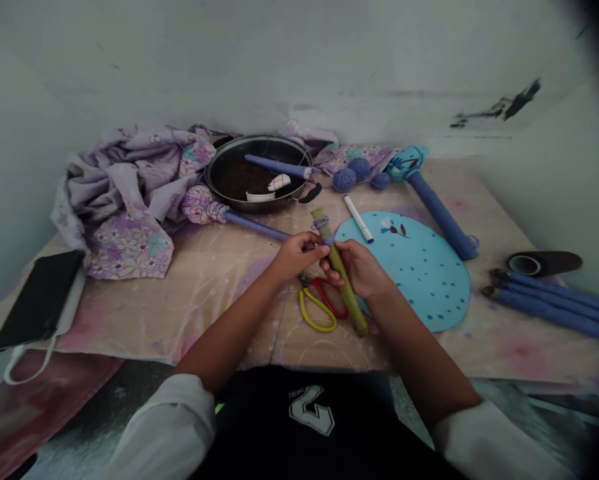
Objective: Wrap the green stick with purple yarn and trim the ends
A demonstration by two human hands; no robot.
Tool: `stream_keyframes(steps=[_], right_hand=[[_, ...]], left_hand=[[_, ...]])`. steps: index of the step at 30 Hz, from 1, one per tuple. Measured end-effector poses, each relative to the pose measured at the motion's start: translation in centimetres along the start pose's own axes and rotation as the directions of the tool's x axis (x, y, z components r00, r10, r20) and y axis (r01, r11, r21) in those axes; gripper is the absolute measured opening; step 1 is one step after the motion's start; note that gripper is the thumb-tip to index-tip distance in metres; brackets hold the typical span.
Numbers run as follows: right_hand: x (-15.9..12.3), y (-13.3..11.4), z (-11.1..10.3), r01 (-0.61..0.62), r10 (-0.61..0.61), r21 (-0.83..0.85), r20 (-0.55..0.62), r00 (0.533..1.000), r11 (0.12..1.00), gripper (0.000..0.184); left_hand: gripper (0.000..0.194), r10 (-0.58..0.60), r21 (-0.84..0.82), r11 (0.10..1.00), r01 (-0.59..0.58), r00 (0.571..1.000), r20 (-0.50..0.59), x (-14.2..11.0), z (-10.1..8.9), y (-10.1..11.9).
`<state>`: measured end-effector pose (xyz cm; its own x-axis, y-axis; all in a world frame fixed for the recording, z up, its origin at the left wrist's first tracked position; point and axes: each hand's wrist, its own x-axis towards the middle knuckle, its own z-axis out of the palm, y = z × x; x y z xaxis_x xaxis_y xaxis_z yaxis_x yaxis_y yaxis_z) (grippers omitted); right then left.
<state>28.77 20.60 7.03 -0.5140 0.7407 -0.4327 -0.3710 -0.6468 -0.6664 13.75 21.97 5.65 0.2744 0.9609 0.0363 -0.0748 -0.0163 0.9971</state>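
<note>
A green bamboo stick (347, 290) slants over the table, held between both hands. Blue-violet yarn (322, 223) is wound round its upper part, with a few loose loops near the top end. My left hand (298, 257) is closed at the wound part, thumb and fingers pressed to the stick; whether a strand is pinched there is hidden. Curled round the stick from the other side is my right hand (360, 268). Just under the hands lie scissors (319, 313) with one yellow and one red handle. A thin strand of yarn (278, 327) runs down to the table's front edge.
Behind stand a black pan (259, 205) with a yarn-wrapped stick, and balls of yarn (344, 180). A marker (358, 219) and round blue cloth (429, 273) lie right. Yarn-wrapped sticks (554, 303) are far right; crumpled floral cloth (129, 200) and a black device (39, 300) left.
</note>
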Motion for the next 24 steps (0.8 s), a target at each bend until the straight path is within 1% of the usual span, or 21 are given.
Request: stream_keyframes(steps=[3, 7, 9, 13, 17, 19, 22, 24], right_hand=[[0.2, 0.4, 0.1, 0.016, -0.015, 0.038, -0.021, 1.0, 0.999, 0.021], [0.4, 0.8, 0.4, 0.03, -0.028, 0.082, -0.014, 0.999, 0.996, 0.029], [0.5, 0.9, 0.5, 0.011, -0.01, 0.096, -0.009, 1.0, 0.995, 0.035], [0.6, 1.2, 0.7, -0.046, 0.05, 0.12, -0.029, 0.998, 0.992, 0.045], [0.8, 1.4, 0.9, -0.036, 0.041, 0.104, -0.049, 0.998, 0.994, 0.049], [0.8, 1.2, 1.0, -0.021, 0.023, 0.08, -0.025, 0.999, 0.997, 0.049], [0.8, 0.7, 0.9, 0.002, -0.002, 0.039, 0.018, 1.0, 0.999, 0.046], [0.7, 0.3, 0.7, 0.014, -0.014, 0.01, 0.027, 1.0, 1.0, 0.04]], left_hand=[[0.032, -0.034, -0.031, 0.999, 0.034, 0.999, 0.0, -0.1, 0.6, -0.2], [0.031, -0.089, -0.164, 0.983, 0.079, 0.995, -0.054, -0.3, 1.7, -0.7], [0.03, -0.124, -0.209, 0.972, 0.105, 0.989, -0.08, -0.5, 2.1, -0.7], [0.026, -0.158, -0.237, 0.964, 0.124, 0.979, -0.132, -1.0, 2.6, -0.7], [0.025, -0.149, -0.242, 0.965, 0.102, 0.971, -0.186, -1.0, 2.7, -0.7], [0.026, -0.141, -0.232, 0.968, 0.097, 0.973, -0.181, -0.6, 2.4, -0.6], [0.03, -0.128, -0.219, 0.971, 0.1, 0.985, -0.116, -0.1, 1.6, -0.5], [0.033, -0.108, -0.222, 0.971, 0.089, 0.991, -0.076, 0.2, 1.2, -0.4]])
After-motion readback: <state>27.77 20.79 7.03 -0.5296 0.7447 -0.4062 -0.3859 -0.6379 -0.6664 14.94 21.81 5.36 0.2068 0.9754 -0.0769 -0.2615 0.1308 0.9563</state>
